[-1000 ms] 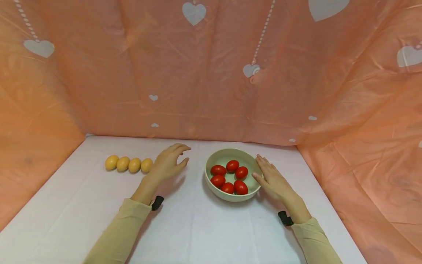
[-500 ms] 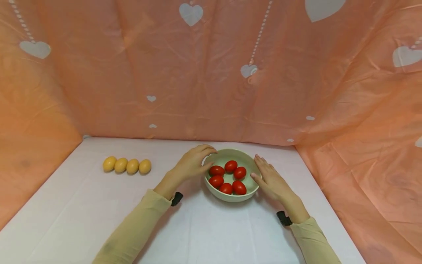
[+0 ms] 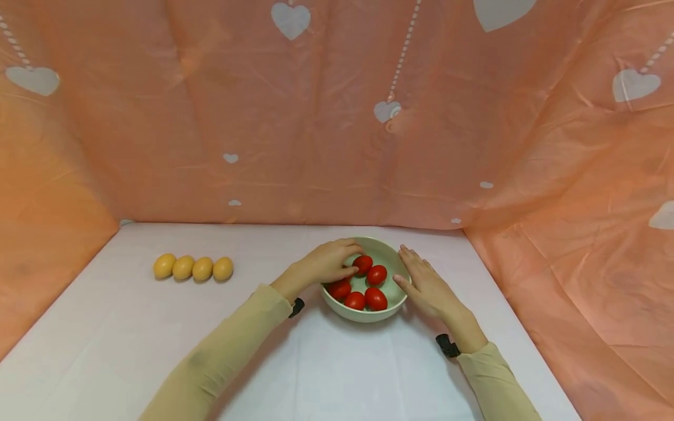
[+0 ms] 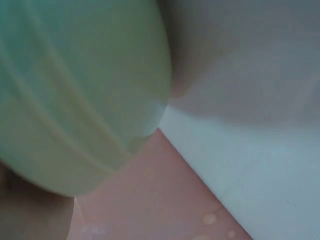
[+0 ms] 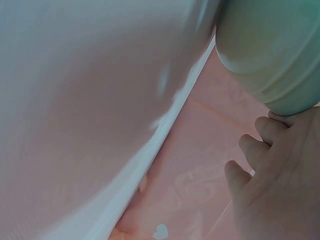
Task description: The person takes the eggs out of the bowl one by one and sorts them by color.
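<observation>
A pale green bowl (image 3: 363,316) holds several red egg-shaped tomatoes (image 3: 376,299). My left hand (image 3: 327,262) reaches over the bowl's left rim, its thumb and fingers spread apart near the upper tomato (image 3: 362,265). It covers part of the tomatoes at the left, and no tomato shows gripped in it. My right hand (image 3: 429,286) lies along the bowl's right side with straight fingers, the thumb at the rim. In the left wrist view the bowl's outer wall (image 4: 100,90) fills the upper left. The right wrist view has the fingers (image 5: 252,150) below the bowl's wall (image 5: 272,55).
Several yellow egg-shaped objects (image 3: 202,269) stand in a row at the left on the white tablecloth (image 3: 337,374). Orange cloth with pale hearts (image 3: 291,21) encloses the back and both sides. A black band (image 3: 447,345) shows at the right wrist.
My left hand has moved right, from beside the yellow objects to over the bowl's left rim. My right hand stays at the bowl. The whole head view has shifted slightly.
</observation>
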`<act>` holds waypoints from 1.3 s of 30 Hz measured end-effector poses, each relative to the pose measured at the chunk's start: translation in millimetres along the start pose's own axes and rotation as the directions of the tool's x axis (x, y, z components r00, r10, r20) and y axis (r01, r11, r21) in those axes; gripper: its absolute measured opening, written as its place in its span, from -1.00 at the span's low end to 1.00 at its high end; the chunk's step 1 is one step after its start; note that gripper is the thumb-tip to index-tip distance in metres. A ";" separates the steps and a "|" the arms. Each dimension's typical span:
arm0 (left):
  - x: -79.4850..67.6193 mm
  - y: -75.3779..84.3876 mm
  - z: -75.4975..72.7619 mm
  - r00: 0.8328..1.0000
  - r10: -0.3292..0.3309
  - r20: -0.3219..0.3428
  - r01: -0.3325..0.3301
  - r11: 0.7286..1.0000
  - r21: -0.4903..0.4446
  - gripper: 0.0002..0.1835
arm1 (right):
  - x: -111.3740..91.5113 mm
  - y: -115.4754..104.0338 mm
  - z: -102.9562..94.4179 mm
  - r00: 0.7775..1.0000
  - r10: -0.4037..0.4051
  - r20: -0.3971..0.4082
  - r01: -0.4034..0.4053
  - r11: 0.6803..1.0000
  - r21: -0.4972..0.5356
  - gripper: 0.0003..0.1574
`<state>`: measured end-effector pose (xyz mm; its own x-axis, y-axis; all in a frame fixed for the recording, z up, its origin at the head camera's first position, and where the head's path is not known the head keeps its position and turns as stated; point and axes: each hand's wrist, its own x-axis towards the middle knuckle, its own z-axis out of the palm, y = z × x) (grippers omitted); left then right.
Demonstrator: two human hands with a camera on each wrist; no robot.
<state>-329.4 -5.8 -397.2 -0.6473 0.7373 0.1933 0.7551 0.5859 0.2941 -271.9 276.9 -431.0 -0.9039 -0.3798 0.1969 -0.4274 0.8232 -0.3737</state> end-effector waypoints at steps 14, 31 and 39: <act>11.8 -3.6 10.2 0.995 0.027 0.098 -0.035 0.996 0.076 -0.50 | 0.0 -2.4 -2.0 1.000 -0.002 0.001 0.002 1.000 -0.003 -0.06; 9.0 -0.7 16.5 0.996 -0.015 0.089 0.004 0.993 0.122 -0.53 | 0.5 -0.3 -0.3 1.000 -0.002 0.002 0.002 1.000 -0.003 -0.06; 8.7 0.8 15.3 0.997 -0.016 0.080 0.009 0.996 0.093 -0.60 | -0.5 -0.1 0.2 1.000 -0.013 -0.008 0.013 1.000 -0.001 -0.07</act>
<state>-332.9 6.2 -409.6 -0.6494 0.7520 0.1133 0.7557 0.6214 0.2071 -271.4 276.9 -431.2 -0.8978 -0.3874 0.2093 -0.4394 0.8185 -0.3701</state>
